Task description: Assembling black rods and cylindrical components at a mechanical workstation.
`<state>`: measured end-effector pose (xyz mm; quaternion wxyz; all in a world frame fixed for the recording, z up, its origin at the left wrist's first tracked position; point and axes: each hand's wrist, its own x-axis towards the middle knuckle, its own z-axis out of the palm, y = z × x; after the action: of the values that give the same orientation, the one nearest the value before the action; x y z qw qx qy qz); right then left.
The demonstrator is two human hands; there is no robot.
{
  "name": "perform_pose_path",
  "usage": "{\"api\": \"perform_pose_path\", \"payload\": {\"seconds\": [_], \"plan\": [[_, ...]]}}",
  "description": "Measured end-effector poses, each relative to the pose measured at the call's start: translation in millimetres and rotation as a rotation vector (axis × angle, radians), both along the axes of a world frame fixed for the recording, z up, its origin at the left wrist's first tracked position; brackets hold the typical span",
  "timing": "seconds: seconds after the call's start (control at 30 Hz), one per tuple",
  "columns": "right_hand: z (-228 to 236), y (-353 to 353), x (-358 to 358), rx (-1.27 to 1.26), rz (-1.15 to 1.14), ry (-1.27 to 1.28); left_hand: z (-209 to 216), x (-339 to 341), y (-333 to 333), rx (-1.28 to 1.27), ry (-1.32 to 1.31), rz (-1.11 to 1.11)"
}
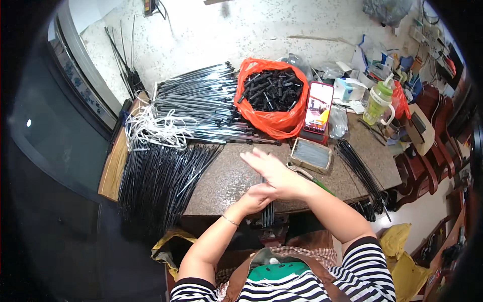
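My two hands meet over the front part of the brown speckled tabletop. The right hand has its fingers stretched out toward the upper left, and its heel overlaps the left hand. My left hand is closed against the right palm; whatever lies inside its fingers is hidden. A small bundle of thin dark rods shows beneath the hands and sticks out past the table's front edge. Beside the right hand, a green-handled tool lies partly covered by my forearm, next to a small box of thin grey pieces.
Black rods overhang the left edge, below white cords and silvery rods. Behind stands a red bag of black tubular parts, beside a phone. At right are a green-lidded bottle and more black rods.
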<state>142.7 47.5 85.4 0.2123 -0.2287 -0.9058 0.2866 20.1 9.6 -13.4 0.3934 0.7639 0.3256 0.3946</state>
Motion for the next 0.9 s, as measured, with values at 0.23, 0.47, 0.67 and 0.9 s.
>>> {"api": "perform_pose_path", "payload": {"seconds": [0.23,0.47,0.67,0.9], "plan": [[6.0,4.2,-7.6,0.105,-0.306,-0.060,40.8,-4.7,5.8,0.156,-0.013,-0.081],[-32.4,53.9,87.6,0.310,-0.677,-0.441,49.2,7.1,9.0,0.293,-0.148,0.004],[-40.4,22.8,83.1,0.384,-0.639,-0.217,56.6,-2.5,9.4,0.031,-0.244,0.147],[-27.7,0.1,52.6,0.063,-0.403,0.350,38.6,2.7,11.4,0.168,-0.207,0.121]]}}
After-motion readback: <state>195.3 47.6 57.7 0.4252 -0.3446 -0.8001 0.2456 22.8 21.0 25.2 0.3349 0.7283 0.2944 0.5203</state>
